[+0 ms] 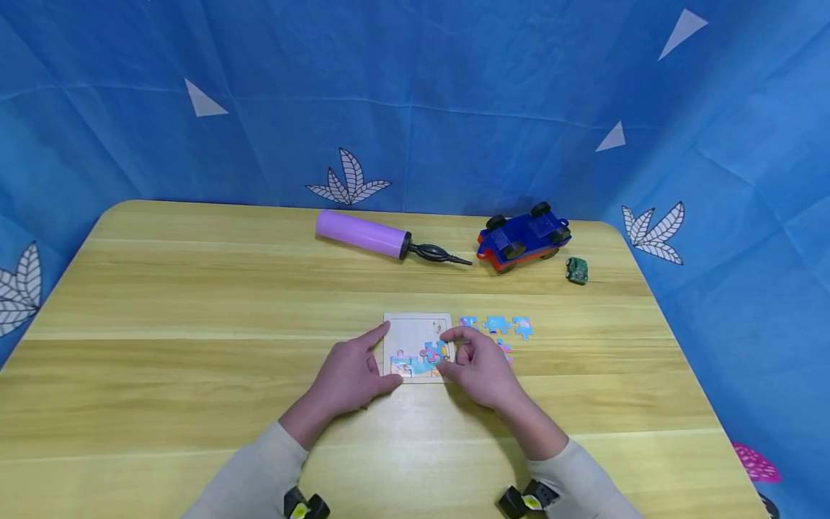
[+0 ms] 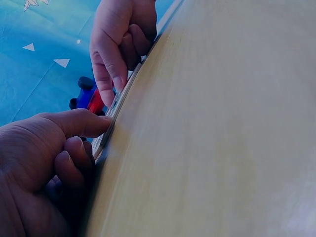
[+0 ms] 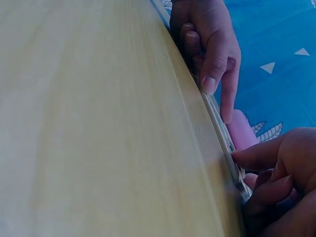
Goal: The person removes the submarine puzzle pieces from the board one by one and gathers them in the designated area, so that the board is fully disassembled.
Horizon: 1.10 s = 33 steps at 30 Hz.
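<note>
A jigsaw puzzle board [image 1: 408, 330] with a pale frame lies on the table, its lower part covered by joined pieces [image 1: 415, 366]. My left hand [image 1: 353, 371] holds the board's left side, index finger at the upper left and thumb at the lower left corner. At the right side, the thumb and index finger of my right hand [image 1: 483, 367] pinch a blue and pink puzzle piece [image 1: 434, 352] over the board. In the left wrist view the left thumb [image 2: 91, 122] meets the board's edge. Low in the right wrist view is the right thumb [image 3: 259, 154].
Loose puzzle pieces [image 1: 497, 324] lie right of the board, one partly behind the right hand. Farther back are a purple hand pump [image 1: 363, 234], an overturned blue and red toy car [image 1: 525, 236] and a small green toy car [image 1: 576, 270]. A blue curtain [image 1: 408, 94] hangs behind the table.
</note>
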{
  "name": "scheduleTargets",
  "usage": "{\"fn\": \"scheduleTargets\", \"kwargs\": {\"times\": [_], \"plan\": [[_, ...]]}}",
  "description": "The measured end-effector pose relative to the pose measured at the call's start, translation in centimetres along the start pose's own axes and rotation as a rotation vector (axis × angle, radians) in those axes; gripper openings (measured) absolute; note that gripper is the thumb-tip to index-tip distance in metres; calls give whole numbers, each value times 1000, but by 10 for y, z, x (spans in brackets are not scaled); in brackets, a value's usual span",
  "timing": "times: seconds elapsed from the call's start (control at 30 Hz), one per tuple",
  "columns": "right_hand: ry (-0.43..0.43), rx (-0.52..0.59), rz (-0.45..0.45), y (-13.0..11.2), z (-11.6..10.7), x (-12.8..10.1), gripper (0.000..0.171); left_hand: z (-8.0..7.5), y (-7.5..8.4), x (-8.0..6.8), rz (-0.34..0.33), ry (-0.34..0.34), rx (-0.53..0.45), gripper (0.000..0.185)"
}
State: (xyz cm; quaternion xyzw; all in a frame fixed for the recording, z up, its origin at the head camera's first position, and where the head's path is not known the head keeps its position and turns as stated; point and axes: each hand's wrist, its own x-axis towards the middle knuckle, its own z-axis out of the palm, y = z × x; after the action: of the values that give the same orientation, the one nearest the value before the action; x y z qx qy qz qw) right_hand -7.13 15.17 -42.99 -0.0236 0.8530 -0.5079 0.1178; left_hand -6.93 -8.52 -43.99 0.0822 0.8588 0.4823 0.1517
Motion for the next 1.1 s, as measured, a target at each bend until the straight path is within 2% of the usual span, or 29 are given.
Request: {"fn": "scheduleTargets", "kwargs": {"times": [0.37,0.67,1.1], "plan": [[2,-4,0,1,1,-2,29,1,0,-1,8,-3,-3,91],[-23,-23,-57,5,-2,-9,26,1,0,-1,16,-1,6,91],[-20,-9,-91,14,-19,-27,30,0,0,1,16,6,18,92]]}}
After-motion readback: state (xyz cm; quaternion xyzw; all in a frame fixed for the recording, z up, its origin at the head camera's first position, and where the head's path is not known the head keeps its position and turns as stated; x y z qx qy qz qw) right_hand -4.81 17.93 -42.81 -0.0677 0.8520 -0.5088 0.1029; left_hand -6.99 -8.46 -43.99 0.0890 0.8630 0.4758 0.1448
